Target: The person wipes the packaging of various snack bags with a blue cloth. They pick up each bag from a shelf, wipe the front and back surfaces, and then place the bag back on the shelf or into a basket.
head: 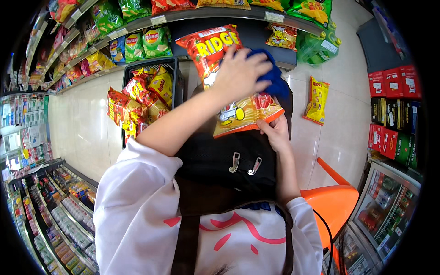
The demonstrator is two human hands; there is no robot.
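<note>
A red and yellow bag of ridged chips point(211, 51) lies tilted over my lap, its printed front facing up. My right hand point(276, 132) pinches its orange bottom edge between thumb and fingers. Across the middle of the bag, my left hand point(239, 74) presses on a blue cloth point(266, 72) with its fingers spread and slightly blurred. The cloth bunches past the bag's right side. Part of the bag's front is hidden by my left hand and forearm. Below the bag, a black fabric item with metal zip pulls point(235, 161) rests against my brown apron point(206, 202).
To the left, a dark plastic crate point(177, 86) holds several similar chip bags point(137, 92). Another yellow bag point(317, 101) lies on the tiled floor at right. Snack shelves point(213, 14) stand ahead, an orange chair point(330, 199) and glass-door fridge point(385, 202) at right.
</note>
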